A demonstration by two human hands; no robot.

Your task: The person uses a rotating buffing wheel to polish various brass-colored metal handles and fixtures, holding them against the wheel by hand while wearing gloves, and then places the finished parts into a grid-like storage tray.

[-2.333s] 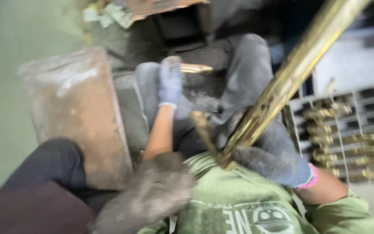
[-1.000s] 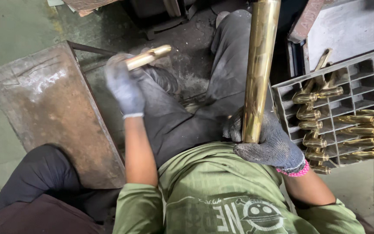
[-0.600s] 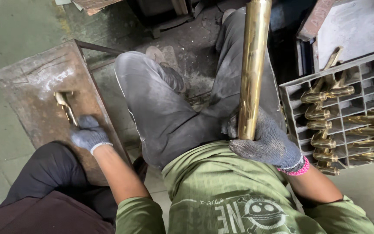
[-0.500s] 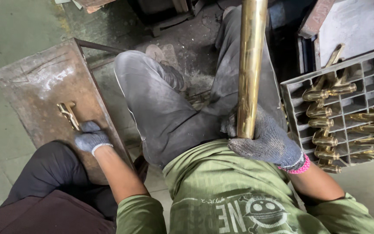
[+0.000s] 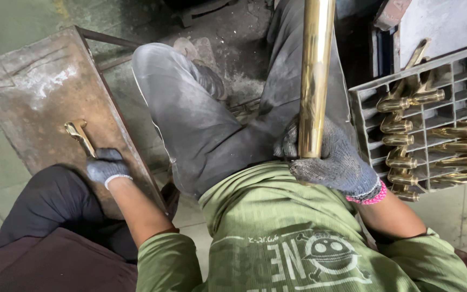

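Nearest the camera, at four o'clock, the right hand (image 5: 337, 162) in a grey knit glove wraps its fingers tight around the bottom of an upright brass tube (image 5: 314, 81). At nine o'clock the outstretched left hand (image 5: 105, 166), gloved, pinches the near end of a small brass fitting (image 5: 80, 135) lying on a rusty metal plate (image 5: 28, 97), close to its right edge; bare plate spreads beyond. Farther, at three o'clock, a grey compartment crate (image 5: 460, 70) holds more brass fittings.

The metal plate (image 5: 33, 103) is taken as the landmark: a small fitting (image 5: 80, 136) is laid on it, gripped by the left hand (image 5: 105, 166). Well to its right, a tube (image 5: 315, 75) is held upright by the right hand (image 5: 331, 159). Farther right, a compartmented crate (image 5: 460, 70) is set, with fittings (image 5: 439, 146) lying in it.
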